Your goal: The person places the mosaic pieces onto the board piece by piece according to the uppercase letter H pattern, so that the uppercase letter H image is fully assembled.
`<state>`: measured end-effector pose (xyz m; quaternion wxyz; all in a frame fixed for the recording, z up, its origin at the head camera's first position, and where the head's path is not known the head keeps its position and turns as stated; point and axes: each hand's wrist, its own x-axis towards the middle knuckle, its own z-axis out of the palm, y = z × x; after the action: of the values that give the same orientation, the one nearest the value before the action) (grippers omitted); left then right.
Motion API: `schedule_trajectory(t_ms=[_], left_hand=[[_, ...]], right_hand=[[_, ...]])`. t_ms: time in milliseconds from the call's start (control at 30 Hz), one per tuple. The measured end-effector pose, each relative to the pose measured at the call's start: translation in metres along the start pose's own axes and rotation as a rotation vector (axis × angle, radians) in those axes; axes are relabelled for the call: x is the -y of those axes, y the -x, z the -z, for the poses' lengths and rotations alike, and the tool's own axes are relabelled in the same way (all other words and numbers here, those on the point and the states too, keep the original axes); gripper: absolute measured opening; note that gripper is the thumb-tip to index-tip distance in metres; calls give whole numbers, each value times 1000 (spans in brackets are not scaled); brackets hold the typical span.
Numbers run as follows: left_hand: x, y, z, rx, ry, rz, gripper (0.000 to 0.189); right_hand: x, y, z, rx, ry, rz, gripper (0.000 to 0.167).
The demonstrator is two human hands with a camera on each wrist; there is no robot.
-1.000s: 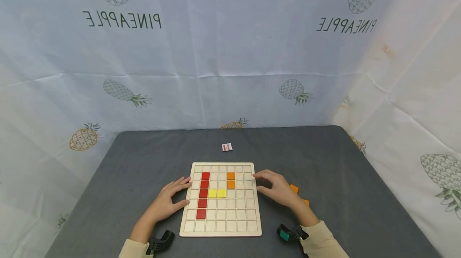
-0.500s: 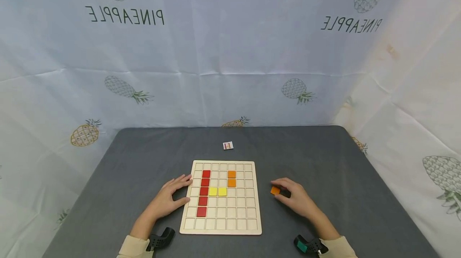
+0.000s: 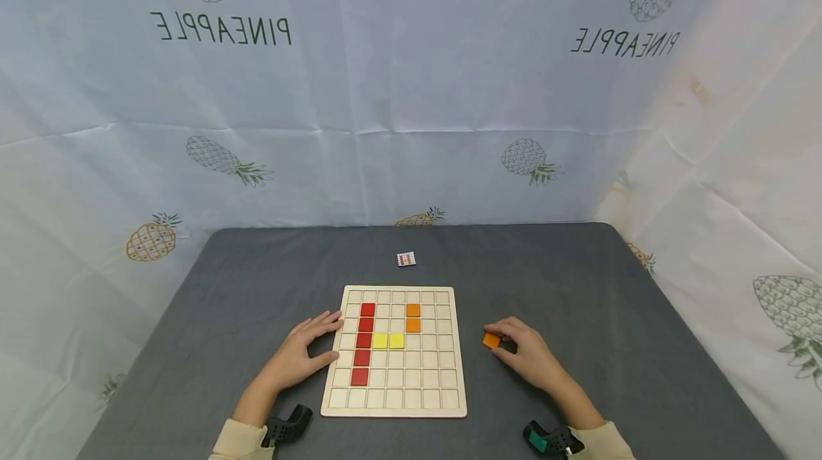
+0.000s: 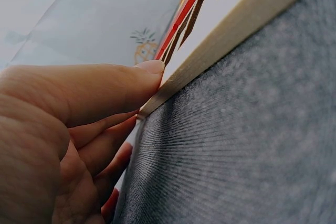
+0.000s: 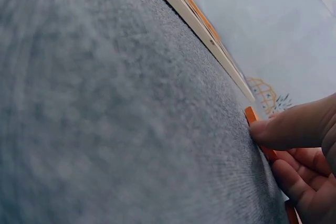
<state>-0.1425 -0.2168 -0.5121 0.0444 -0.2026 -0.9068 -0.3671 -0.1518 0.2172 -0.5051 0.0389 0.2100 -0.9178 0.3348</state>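
Note:
A wooden grid board (image 3: 394,409) lies flat in the middle of the table. My left hand (image 3: 292,359) rests against its left edge, thumb and fingers spread and touching the rim; the left wrist view shows the thumb (image 4: 118,88) at the board's side. Right of the board, my right hand (image 3: 528,351) pinches an orange square tile (image 3: 491,341) between thumb and fingers, low at the cloth. On the board are a column of red tiles (image 3: 364,340), two yellow tiles (image 3: 388,341) side by side and two orange tiles (image 3: 413,318) in a short column.
A small card with a coloured grid pattern (image 3: 406,259) lies behind the board. Another orange piece (image 5: 291,212) shows under the right hand in the right wrist view. Dark grey cloth (image 3: 289,267) covers the table, and a pineapple-print curtain (image 3: 385,89) hangs behind it.
My right hand has moved away from the board's right edge, out to the right, and now pinches an orange tile. My left hand has stayed at the left edge.

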Motion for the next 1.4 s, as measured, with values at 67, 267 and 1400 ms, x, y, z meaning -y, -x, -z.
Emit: schedule_trajectory(t_ms=[67,267,1400], left_hand=[[0,0,0,2,0,2,55],[2,1,-1,5,-1,0,54],[-1,0,-1,8,7,17,54]], right_hand=[[1,-1,-1,-6,4,7,36],[6,-3,-5,-7,-3,53,35],[74,-56,-61,153,-149,222,26]])
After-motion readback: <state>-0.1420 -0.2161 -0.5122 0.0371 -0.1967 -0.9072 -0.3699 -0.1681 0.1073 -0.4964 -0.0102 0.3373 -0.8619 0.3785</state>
